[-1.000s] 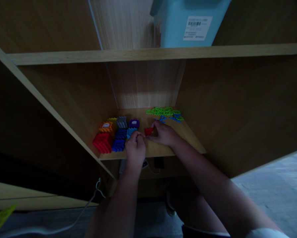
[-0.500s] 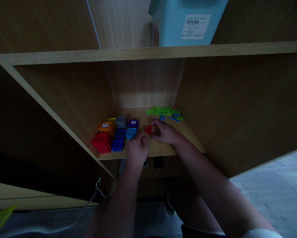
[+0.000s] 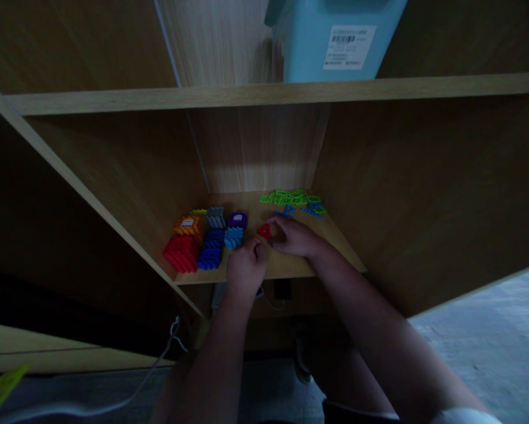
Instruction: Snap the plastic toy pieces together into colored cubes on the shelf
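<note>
A small red triangular piece (image 3: 263,231) sits at the fingertips of my right hand (image 3: 294,237), whose thumb and index finger close on its right side. My left hand (image 3: 247,264) is curled just in front and to the left; its closed fingers hide whatever may be in them. Left of it stand stacks of plastic pieces with toothed edges: red (image 3: 182,254), orange (image 3: 188,225), dark blue (image 3: 210,257), light blue (image 3: 234,237), grey (image 3: 215,217) and purple (image 3: 237,219). Behind my right hand lie flat green pieces (image 3: 291,197) and blue triangular pieces (image 3: 314,208).
The pieces rest on a wooden shelf (image 3: 291,270) between side panels. Above, another shelf board (image 3: 229,96) bears a light blue bin (image 3: 308,53) with a label. A white cable (image 3: 158,359) hangs at lower left, and a dark object (image 3: 283,288) is below the shelf.
The red piece has turned, so its triangular face shows now. My left hand has shifted slightly to the right; my right hand has hardly moved.
</note>
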Motion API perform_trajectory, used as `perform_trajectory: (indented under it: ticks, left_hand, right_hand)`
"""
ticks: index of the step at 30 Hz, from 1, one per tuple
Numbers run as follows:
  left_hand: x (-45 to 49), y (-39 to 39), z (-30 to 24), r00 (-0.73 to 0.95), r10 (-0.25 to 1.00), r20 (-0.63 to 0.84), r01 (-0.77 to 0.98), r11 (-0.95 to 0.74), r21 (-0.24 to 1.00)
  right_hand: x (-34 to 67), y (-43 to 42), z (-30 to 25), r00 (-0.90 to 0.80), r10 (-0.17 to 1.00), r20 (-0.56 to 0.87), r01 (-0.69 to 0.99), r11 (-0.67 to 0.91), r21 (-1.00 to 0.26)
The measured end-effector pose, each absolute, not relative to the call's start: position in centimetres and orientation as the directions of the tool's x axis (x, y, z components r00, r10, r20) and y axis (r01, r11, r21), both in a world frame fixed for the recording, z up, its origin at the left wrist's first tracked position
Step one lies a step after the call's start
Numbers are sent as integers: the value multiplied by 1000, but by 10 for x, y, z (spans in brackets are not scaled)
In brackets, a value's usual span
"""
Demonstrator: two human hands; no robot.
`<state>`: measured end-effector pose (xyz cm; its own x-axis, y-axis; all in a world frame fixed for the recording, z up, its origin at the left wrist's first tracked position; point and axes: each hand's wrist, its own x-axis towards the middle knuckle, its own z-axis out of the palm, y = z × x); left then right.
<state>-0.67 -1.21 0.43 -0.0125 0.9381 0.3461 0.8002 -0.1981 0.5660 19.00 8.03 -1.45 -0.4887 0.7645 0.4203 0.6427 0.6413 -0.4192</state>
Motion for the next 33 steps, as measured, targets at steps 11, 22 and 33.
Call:
perform_trajectory:
  ticks: [11,22,33]
  left_hand:
    - [-2,-15,8,43,955,293,904,-162,395]
    - [-1,-16,11,54,962,267,925,-149,349]
    - [10,-18,7,27,964,264,966,-93,241]
  right_hand:
    - [190,81,-16,-478,730,489,591,679,-437]
    - [188,77,-10,-482,768,421,540,639,-547]
    - [188,79,-14,-494,756,430,497,651,-574]
